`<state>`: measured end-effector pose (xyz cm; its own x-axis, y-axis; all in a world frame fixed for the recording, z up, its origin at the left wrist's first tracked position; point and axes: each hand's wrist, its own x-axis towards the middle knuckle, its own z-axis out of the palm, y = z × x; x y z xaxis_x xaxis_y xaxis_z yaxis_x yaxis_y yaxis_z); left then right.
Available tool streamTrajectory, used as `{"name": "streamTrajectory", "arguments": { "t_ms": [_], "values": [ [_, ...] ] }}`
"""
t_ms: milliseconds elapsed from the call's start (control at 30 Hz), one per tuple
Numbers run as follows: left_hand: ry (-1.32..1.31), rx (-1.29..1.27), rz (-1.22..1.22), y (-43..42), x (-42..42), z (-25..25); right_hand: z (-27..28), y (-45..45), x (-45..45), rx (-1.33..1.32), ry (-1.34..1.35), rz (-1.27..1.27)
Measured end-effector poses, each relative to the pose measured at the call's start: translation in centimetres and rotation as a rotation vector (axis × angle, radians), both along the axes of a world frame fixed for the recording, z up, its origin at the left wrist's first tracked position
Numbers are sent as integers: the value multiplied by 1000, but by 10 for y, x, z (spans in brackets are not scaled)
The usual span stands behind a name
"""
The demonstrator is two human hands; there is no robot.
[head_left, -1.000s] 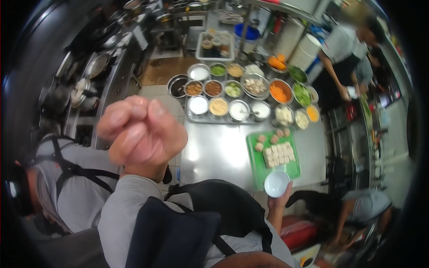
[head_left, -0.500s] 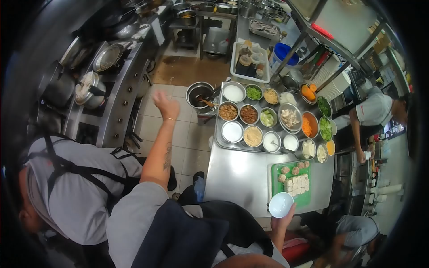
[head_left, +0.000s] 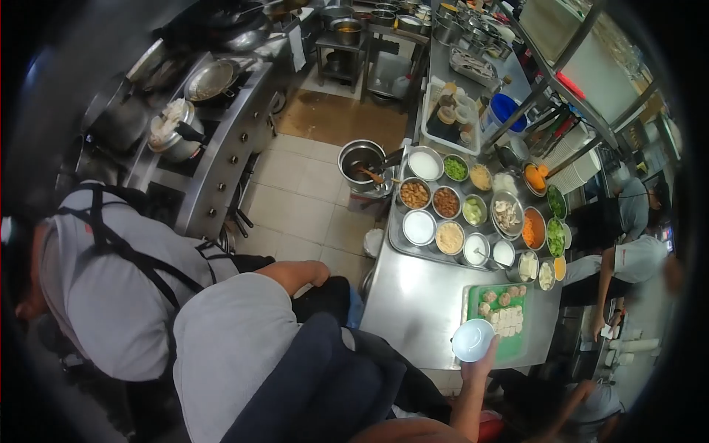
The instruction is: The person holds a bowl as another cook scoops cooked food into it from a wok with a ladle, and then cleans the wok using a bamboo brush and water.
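White bowl (head_left: 473, 340) at steel table (head_left: 413, 295): the bowl is resting in the right hand (head_left: 484, 360) by the table's front edge, the metal top spreading ahead and left of that hand.
Left arm (head_left: 295, 276): well left of the right hand, it is emerging from a grey sleeve; the left hand is not showing clearly, so its state cannot be told.
Tray (head_left: 427, 252): well ahead of the right hand, it is gathering round metal containers (head_left: 448, 252), likely for easy reach.
Green board (head_left: 511, 345): just beyond the right hand, it is carrying food, seemingly off the metal.
Right grip: fingers are clamping the bowl's near right side, mouth up, apparently sparing the inside.
Pale blocks (head_left: 507, 322): beyond the fingers, they are lying close-packed, perhaps saving room.
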<state>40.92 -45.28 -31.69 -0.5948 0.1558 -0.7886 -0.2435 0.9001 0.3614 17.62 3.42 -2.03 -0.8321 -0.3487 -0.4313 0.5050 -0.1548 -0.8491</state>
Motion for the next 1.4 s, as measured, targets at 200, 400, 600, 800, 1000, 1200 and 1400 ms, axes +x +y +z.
{"name": "streamTrajectory", "arguments": {
  "t_ms": [200, 400, 600, 800, 1000, 1200, 1400],
  "values": [
    [10, -68, -379, -65, -61, 6, 22, -59, 38, -47, -20, -52],
    [-148, -59, -417, -164, -154, 84, 3, -199, 26, -81, 31, -186],
    [120, 109, -315, -278, -155, 184, -12, -400, 4, 33, 102, -302],
    [739, 418, 428, -376, -108, 291, 21, -575, -72, 157, 124, 218],
    [942, 407, 721, -445, -88, 342, 18, -732, -174, 89, 315, 174],
    [1084, 261, 901, -538, -113, 371, -49, -880, -371, 218, 326, -135],
    [1152, 40, 942, -676, -172, 389, -180, -926, -614, 799, 631, -361]
  ]
}}
